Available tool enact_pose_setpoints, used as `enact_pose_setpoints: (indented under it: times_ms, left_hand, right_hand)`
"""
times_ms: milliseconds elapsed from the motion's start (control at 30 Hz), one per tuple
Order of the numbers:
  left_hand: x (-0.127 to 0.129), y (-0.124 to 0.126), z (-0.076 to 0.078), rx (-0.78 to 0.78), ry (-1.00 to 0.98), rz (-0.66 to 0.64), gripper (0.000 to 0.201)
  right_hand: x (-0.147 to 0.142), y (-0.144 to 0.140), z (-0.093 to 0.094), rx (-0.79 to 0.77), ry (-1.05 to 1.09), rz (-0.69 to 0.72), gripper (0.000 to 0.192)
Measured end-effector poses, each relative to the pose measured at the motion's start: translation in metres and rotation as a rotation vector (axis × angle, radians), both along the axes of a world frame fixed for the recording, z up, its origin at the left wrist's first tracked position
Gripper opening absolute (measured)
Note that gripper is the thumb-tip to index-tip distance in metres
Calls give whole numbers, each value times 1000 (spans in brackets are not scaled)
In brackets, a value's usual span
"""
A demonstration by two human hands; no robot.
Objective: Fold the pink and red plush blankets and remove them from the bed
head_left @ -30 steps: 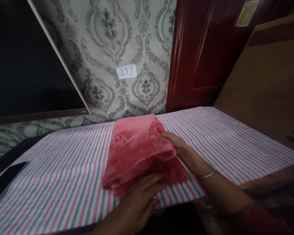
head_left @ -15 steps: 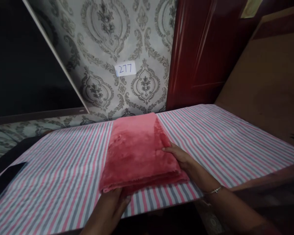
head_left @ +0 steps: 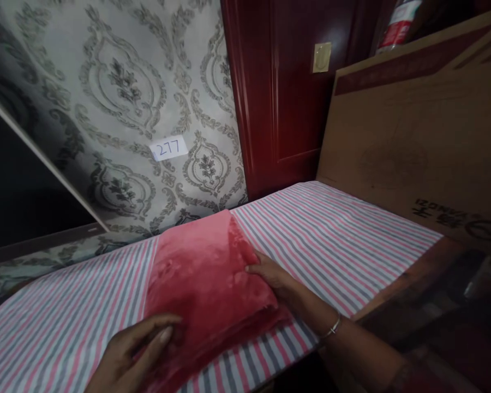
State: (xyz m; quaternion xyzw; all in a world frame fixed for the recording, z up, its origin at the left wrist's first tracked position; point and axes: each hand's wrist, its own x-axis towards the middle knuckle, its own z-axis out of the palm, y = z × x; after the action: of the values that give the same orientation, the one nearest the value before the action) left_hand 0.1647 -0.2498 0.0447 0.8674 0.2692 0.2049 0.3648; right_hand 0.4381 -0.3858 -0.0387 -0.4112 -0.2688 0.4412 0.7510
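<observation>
Both hands on the folded red towel

My left hand (head_left: 137, 349) lies flat, fingers spread, on the near corner of the folded red towel (head_left: 207, 278); my right hand (head_left: 276, 279) presses open on its right edge, gripping nothing. The towel sits on the striped surface (head_left: 343, 240), below the 277 label (head_left: 169, 148).
</observation>
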Motion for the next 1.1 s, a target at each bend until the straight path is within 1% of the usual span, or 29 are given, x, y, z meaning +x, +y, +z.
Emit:
enact_pose_setpoints:
  times_ms: [100, 167, 233, 333, 433, 500, 567, 667, 733, 800, 867, 967, 1033, 1100]
  left_hand:
    - [45, 20, 17, 66, 26, -148, 39]
    - [81, 40, 22, 111, 23, -174, 42]
    - [120, 63, 24, 145, 8, -166, 49]
    - [186, 98, 20, 177, 65, -180, 55]
    - [248, 126, 12, 176, 123, -195, 48]
    - [281, 140, 5, 169, 185, -202, 40]
    - [307, 150, -5, 146, 264, -224, 34]
    - [329, 162, -19, 90, 361, -276, 32]
    - [334, 168, -27, 47, 378, -312, 30]
    - [336, 173, -31, 4, 367, -347, 30]
    - [336, 177, -33, -29, 347, -368, 36]
    - [339, 180, -31, -41, 304, -371, 44]
    - [344, 181, -31, -26, 267, -359, 42]
    - [350, 181, -34, -2, 243, -341, 36]
  right_hand:
    - [0, -7, -4, -16, 19, 12, 80]
    - [-2, -13, -4, 21, -2, 23, 80]
    - [-5, -19, -3, 53, -24, 27, 80]
    - [-9, -24, -3, 41, -71, -3, 84]
    - [-9, -25, -8, 10, -100, -23, 86]
    - [-8, -24, -13, 26, -92, -14, 85]
    - [-8, -23, -16, 57, -68, -2, 82]
    - [-7, -23, -20, 72, -55, -11, 74]
    - [-7, -24, -20, 79, -48, -9, 69]
    - [-8, -25, -19, 103, -11, 17, 68]
    - [-10, -26, -19, 99, 12, 24, 72]
    - [-13, -27, -19, 7, -30, -39, 76]
    - [-14, -27, -20, -40, -48, -82, 73]
    - [-14, -27, -23, -48, -47, -98, 72]
